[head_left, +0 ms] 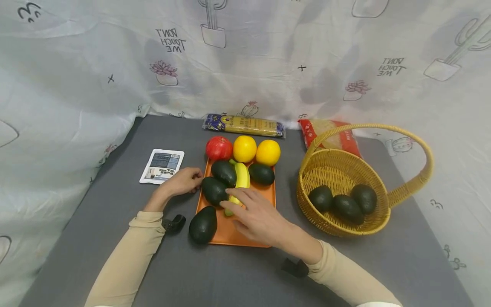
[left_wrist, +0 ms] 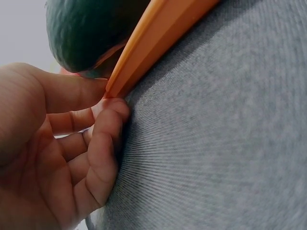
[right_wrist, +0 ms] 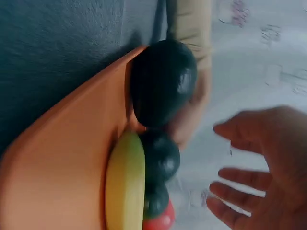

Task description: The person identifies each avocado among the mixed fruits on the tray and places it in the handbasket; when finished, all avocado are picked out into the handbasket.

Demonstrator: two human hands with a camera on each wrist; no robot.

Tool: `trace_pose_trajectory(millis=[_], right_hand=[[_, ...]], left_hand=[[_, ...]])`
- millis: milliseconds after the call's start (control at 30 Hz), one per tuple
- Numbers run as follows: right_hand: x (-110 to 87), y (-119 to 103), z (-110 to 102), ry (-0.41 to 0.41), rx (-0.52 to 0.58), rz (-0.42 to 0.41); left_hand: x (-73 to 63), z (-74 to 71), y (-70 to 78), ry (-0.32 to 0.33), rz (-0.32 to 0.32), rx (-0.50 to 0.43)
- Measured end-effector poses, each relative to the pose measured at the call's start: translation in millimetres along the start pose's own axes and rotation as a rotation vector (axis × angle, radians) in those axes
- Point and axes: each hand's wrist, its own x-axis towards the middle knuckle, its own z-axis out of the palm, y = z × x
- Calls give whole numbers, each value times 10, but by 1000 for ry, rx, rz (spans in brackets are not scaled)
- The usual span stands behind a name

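"What's in my head view?"
"I see the right hand (head_left: 255, 213) at the centre, over the lower end of the banana (head_left: 242, 172), which lies on the tray (head_left: 226, 233). Its fingers are spread and hold nothing."
"And the left hand (head_left: 184, 181)?"
"Left of centre. From the left wrist view, I read its thumb and fingers as pinching the tray's rim."
"The avocados (head_left: 214, 192)?"
"Four are at the tray, one overlapping its lower-left edge. I count three more in the basket (head_left: 330, 164), at right in the frame."
"Which step is in hand?"
"A right-hand reach over the tray, I judge, with the left steadying it. I can't tell whether the banana or an avocado is the target."
"What would the next move call for?"
"For a pick, I'd want the fingers lowered and curled round one piece, without nudging that edge avocado, which could roll."
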Motion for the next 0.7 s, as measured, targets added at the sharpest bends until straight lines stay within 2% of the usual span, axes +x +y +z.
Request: trace_pose_trajectory(millis=[100,200,300,367,567,700], right_hand=[[206,-86,95,-125,29,-95],[332,-176,175,-250,19,-193],[383,-260,270,-312,-4,-273],[383,-297,322,-308,-34,-297],[322,-304,362,-260,-112,-257],[261,-245,235,-226,-57,-206]], left_hand=[[1,-8,5,0,1,3],[5,-12,10,-2,-3,7],[0,-10,5,-8,-8,8],[0,-11,7,-9,-9,8],[16,-2,2,-1,-3,14],[17,0,-20,-4,2,15]])
